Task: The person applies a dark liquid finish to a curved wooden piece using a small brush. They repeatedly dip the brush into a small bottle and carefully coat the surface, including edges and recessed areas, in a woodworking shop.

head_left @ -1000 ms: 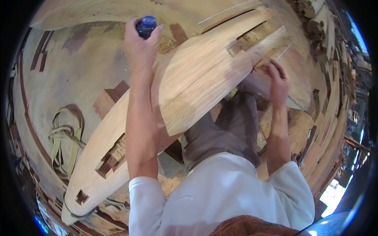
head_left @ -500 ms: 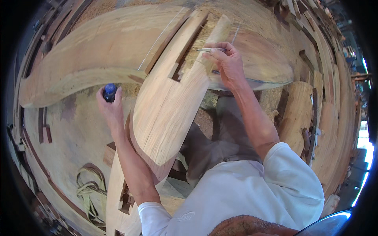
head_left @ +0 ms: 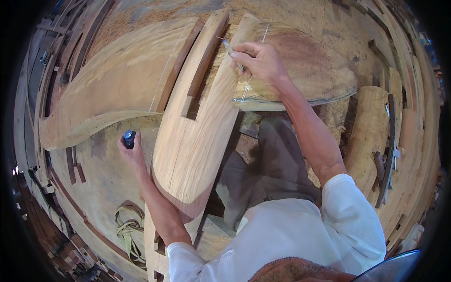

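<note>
A small dark bottle with a blue top (head_left: 129, 136) is gripped in my left hand (head_left: 133, 154), over the floor left of a long pale wooden piece (head_left: 190, 155). That piece has a rounded near end and a long slot cut into its far part. My right hand (head_left: 264, 65) pinches a slim, pale, pen-like tool with a fine tip (head_left: 228, 48). The tool's tip points up and left, over the slot between the two wooden prongs. Whether it touches the wood, I cannot tell.
Broad curved wooden slabs with white lines lie to the left (head_left: 117, 80) and right (head_left: 310, 66) of the slotted piece. A coiled strap (head_left: 129, 228) rests on the floor at lower left. Stacked planks (head_left: 408, 155) and a short log (head_left: 367, 120) stand on the right.
My right hand has turned, and the pen-like tool now slants up and left instead of lying level. The view has shifted, with the left hand and bottle lower in it.
</note>
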Demonstrator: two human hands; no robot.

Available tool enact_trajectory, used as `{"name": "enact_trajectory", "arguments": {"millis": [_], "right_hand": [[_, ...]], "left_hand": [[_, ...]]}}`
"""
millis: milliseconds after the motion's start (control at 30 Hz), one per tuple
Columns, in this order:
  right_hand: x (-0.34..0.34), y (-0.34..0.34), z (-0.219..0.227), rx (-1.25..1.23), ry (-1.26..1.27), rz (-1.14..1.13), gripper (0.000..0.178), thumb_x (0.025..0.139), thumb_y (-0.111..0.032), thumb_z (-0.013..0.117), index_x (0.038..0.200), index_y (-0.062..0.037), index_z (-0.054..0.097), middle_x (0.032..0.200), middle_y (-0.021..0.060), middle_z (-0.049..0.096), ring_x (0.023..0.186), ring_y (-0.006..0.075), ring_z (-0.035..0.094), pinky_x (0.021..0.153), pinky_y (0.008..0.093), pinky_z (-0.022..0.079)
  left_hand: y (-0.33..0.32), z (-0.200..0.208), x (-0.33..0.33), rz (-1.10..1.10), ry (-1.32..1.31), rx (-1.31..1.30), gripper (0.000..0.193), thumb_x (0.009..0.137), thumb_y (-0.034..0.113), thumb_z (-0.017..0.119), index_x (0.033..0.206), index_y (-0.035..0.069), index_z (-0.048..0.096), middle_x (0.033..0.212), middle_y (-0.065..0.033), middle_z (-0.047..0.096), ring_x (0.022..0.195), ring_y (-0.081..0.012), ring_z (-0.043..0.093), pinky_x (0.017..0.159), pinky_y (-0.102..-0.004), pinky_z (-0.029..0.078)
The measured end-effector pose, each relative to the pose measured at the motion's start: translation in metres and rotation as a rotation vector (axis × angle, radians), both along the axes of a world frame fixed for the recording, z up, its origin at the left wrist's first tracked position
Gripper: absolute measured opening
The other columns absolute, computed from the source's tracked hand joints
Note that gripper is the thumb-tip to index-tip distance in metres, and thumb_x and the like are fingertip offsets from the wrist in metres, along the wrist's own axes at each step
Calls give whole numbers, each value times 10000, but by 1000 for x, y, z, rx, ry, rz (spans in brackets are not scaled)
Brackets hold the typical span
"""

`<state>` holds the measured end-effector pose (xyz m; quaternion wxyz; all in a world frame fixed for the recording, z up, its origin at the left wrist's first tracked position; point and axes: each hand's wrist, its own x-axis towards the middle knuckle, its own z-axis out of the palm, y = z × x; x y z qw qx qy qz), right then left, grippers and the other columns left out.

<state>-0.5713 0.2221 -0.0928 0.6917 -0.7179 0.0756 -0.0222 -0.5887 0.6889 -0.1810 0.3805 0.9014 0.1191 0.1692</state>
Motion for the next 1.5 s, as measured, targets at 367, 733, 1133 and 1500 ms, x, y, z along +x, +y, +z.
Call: {"name": "enact_trajectory", "arguments": {"millis": [367,733,1133,1500], "right_hand": [[8,-11,-11,-88,27,43,227,1016,-194,696,1065,12,780,789,29,712,610,72,612,589,271,498],[-3,4,-1,-105,85,7,260,1012,-216,716,1151,-9,791,881,9,731,818,78,657,701,272,539],[14,76,-5,-527,-87,195,230,1010,-163,747,1214,-65,794,910,-25,701,817,76,590,777,264,486],[62,-14,0,-917,-231,-56,255,982,-253,724,1148,-85,821,939,83,783,805,156,687,755,307,535]], "left_hand": [[-1,-1,0,39,-31,-281,472,954,240,860,1279,-10,626,1110,-74,668,970,-151,622,866,-298,527],[-8,12,-2,13,-142,-278,480,941,189,868,1314,3,628,1165,-75,673,996,-164,640,914,-300,531],[-4,11,-1,-67,-279,-216,491,896,223,905,1266,8,665,1096,-104,716,965,-179,681,886,-320,563],[-32,30,-20,-188,-155,-198,419,872,153,900,1201,0,690,1069,-113,723,942,-184,681,885,-323,559]]}}
